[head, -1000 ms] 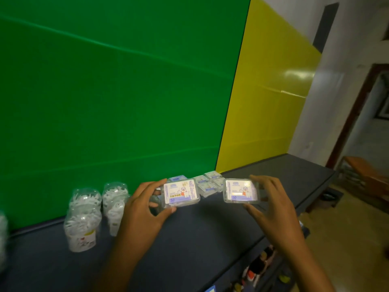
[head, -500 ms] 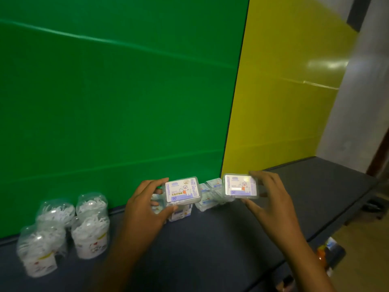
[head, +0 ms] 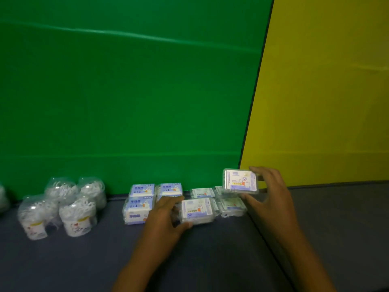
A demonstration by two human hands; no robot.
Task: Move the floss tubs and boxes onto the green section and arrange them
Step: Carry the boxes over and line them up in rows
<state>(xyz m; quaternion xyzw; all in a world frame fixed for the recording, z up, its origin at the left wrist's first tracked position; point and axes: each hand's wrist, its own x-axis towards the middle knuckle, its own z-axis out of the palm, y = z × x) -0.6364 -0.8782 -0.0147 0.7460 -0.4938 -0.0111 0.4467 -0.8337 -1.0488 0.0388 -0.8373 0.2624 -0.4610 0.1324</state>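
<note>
A: Setting both boxes down square is the job now. The left hand pinches one floss box between thumb and fingers, low on the counter and just beside the stacked purple boxes along the counter's back edge.

B: And the other?

A: The right hand has a curled grip around a second floss box, lifted above the flat packs near where the green backdrop meets the yellow panel.

B: So how to finish well?

A: Slide the left box flush against its neighbours, label up, before letting go. Then lower the right one level onto the pack beneath, keeping it on the green side of the seam. I'd guess it is clear of that pack, though the blur makes it hard to say.

B: The tubs?

A: The floss tubs stand clustered toward the counter's back left, already before the green.
</note>
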